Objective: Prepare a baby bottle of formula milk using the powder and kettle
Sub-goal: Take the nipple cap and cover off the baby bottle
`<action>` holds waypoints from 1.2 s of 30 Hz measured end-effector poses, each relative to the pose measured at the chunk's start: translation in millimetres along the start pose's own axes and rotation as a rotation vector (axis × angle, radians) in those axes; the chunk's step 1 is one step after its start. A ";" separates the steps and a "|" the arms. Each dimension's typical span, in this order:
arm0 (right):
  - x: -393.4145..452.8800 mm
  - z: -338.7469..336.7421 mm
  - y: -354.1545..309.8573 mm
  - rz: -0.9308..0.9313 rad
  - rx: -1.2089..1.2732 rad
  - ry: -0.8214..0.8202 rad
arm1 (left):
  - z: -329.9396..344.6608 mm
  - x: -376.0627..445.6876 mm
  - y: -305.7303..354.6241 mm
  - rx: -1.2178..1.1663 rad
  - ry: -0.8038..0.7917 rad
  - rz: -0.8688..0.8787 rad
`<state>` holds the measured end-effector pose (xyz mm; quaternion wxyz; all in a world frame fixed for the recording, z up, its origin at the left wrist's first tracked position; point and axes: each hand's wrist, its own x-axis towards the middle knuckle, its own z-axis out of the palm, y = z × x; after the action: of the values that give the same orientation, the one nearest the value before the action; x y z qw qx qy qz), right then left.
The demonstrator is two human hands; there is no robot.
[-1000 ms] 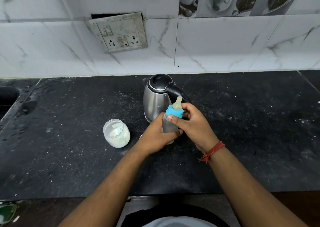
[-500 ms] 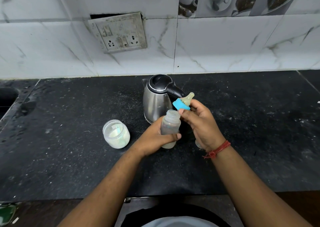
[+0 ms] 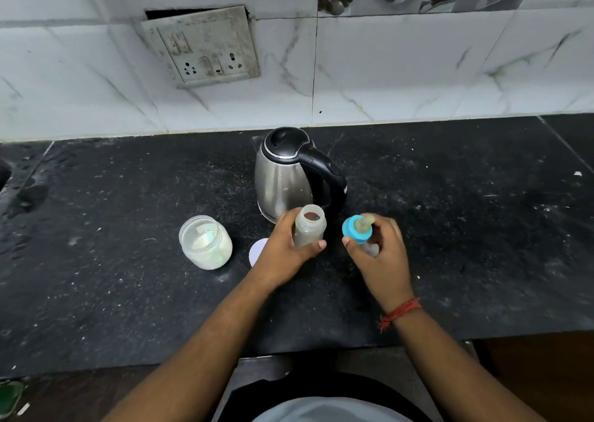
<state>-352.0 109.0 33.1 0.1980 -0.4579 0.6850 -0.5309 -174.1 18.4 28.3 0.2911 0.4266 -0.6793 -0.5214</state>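
The left hand [image 3: 289,248] is gripping the open baby bottle [image 3: 309,230] upright, fingers curled round its body, just in front of the kettle [image 3: 289,177] toward the counter's [image 3: 128,293] back edge. The right hand [image 3: 377,251] is pinching the blue teat cap [image 3: 357,228], which a moment ago was tilted just above the bottle's mouth and is now lower and further right, apart from the bottle. The powder jar [image 3: 205,246] is sitting unmoved to the left.
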 end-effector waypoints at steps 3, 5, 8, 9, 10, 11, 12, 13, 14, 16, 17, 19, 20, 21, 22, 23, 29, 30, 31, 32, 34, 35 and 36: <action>-15.0 -3.6 17.2 -0.003 -0.102 -0.018 | 13.0 2.1 -9.1 0.012 -0.016 -0.019; -22.0 -6.0 28.3 0.001 -0.160 -0.052 | 20.4 3.5 -14.4 0.014 -0.010 -0.027; -29.8 -9.0 43.2 0.001 -0.280 -0.087 | 30.0 6.2 -20.5 0.023 -0.025 -0.072; -32.5 -9.9 47.1 0.003 -0.317 -0.098 | 32.6 6.4 -22.0 0.024 -0.033 -0.082; -35.0 -10.0 50.6 0.003 -0.352 -0.107 | 34.5 6.5 -22.9 0.033 -0.036 -0.087; -37.9 -10.7 53.9 0.004 -0.386 -0.113 | 36.5 6.6 -24.0 0.046 -0.039 -0.088; -40.2 -11.6 57.4 0.007 -0.417 -0.117 | 38.4 7.0 -25.6 0.055 -0.044 -0.089; -42.6 -12.5 60.8 0.013 -0.448 -0.121 | 40.1 7.3 -27.2 0.061 -0.047 -0.095; -45.4 -13.9 64.0 0.026 -0.478 -0.124 | 41.7 7.5 -28.8 0.066 -0.053 -0.105; -50.9 -17.2 69.7 0.056 -0.538 -0.124 | 45.0 9.2 -31.8 0.073 -0.065 -0.116; -53.7 -19.4 72.8 0.070 -0.565 -0.122 | 46.5 10.5 -33.0 0.079 -0.072 -0.117; -58.4 -23.6 78.2 0.092 -0.608 -0.120 | 47.8 12.4 -34.1 0.095 -0.078 -0.123; -59.9 -25.2 80.1 0.102 -0.625 -0.120 | 47.6 12.7 -34.1 0.100 -0.076 -0.124; -60.6 -26.6 81.4 0.109 -0.642 -0.122 | 47.2 12.8 -35.0 0.106 -0.073 -0.123; -60.4 -27.6 82.6 0.110 -0.662 -0.125 | 46.8 12.9 -36.9 0.112 -0.071 -0.125; -59.8 -28.3 83.6 0.104 -0.687 -0.130 | 46.5 12.8 -38.9 0.118 -0.071 -0.127; -57.4 -28.7 89.3 0.071 -0.771 -0.170 | 46.2 14.5 -44.0 0.126 -0.076 -0.131; -57.6 -29.1 90.5 0.065 -0.782 -0.178 | 46.7 15.0 -44.1 0.125 -0.080 -0.131; -57.7 -29.5 91.3 0.063 -0.786 -0.184 | 46.9 15.2 -44.6 0.122 -0.082 -0.131; -57.4 -30.2 92.0 0.062 -0.788 -0.188 | 47.0 15.4 -44.8 0.116 -0.083 -0.131; -56.5 -31.2 92.0 0.066 -0.795 -0.207 | 46.6 15.2 -46.0 0.109 -0.090 -0.126; -56.3 -32.0 91.7 0.070 -0.798 -0.221 | 46.0 14.7 -46.7 0.103 -0.098 -0.123; -56.3 -32.9 91.5 0.072 -0.793 -0.235 | 45.5 14.1 -47.0 0.093 -0.107 -0.120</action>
<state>-386.7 175.7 -50.4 0.1017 -0.5320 0.8247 -0.1627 -205.9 22.6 -30.4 0.2025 0.4513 -0.6905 -0.5278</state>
